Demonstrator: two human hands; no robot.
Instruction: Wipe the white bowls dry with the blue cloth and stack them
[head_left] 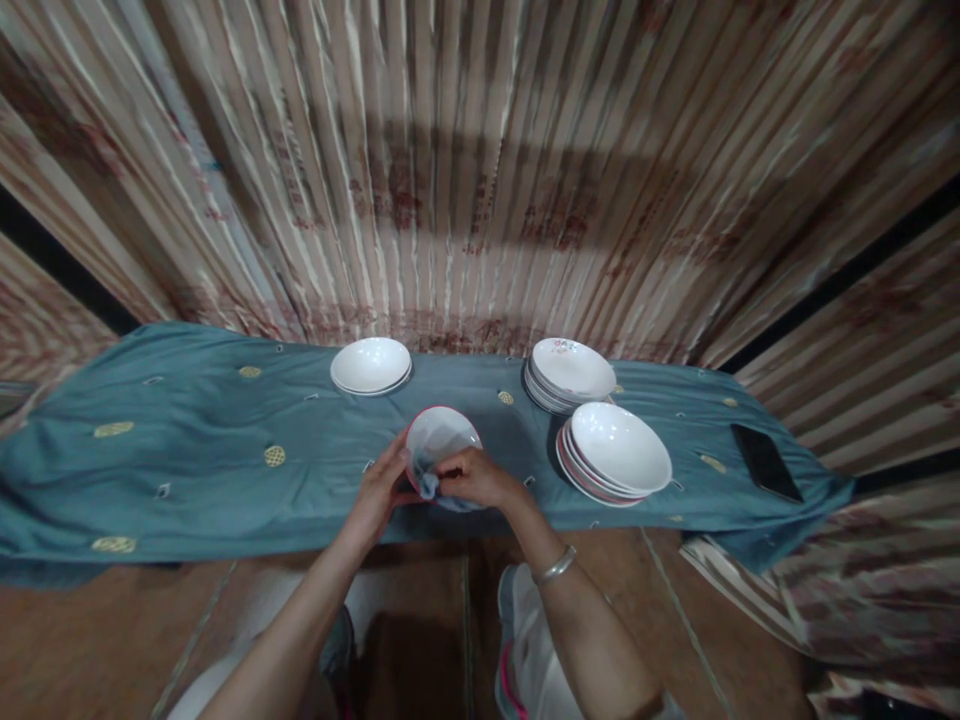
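A white bowl with a red rim is tilted toward me near the front edge of the covered table. My left hand grips its left side, fingers wrapped at the rim. Inside the bowl, my right hand is closed on a bluish cloth, which bunches against the inner wall. Part of the cloth shows below the right hand too. The fingertips of the right hand are partly hidden in the folds.
White plates lie stacked at the back left. On the right stand a stack of flower-patterned dishes and, nearer me, a stack of bowls. A black phone lies far right on the teal tablecloth. Striped curtains hang behind.
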